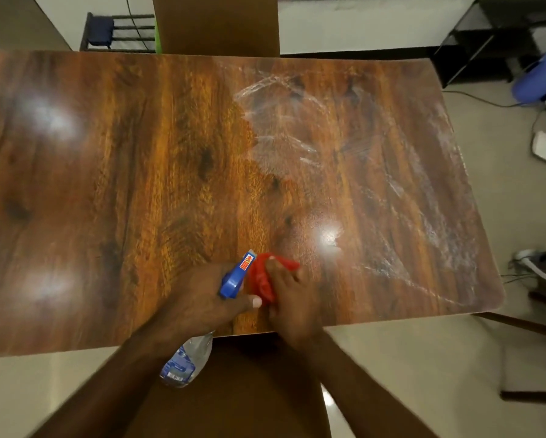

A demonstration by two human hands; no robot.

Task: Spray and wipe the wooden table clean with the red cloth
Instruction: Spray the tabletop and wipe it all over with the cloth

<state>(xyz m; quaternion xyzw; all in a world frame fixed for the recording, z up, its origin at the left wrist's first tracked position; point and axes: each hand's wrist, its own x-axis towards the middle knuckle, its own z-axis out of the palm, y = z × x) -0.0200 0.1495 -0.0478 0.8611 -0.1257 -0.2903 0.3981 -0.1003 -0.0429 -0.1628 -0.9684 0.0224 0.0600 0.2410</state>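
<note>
The left grip [199, 298] clamps the bottle [233, 276]; the right grip [292, 298] seemingly bunches the cloth [262, 273], pressing it on the tabletop [123, 184] near its front edge; wiping is under way; next, sweep through the streaks [281, 121] at right.

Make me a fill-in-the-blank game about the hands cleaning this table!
1. The left hand grips a spray bottle that has a ____ trigger head.
2. The right hand holds the ____ cloth against the wooden table.
3. The white streaks lie on the table's ____ half.

Missing words: blue, red, right.
</note>
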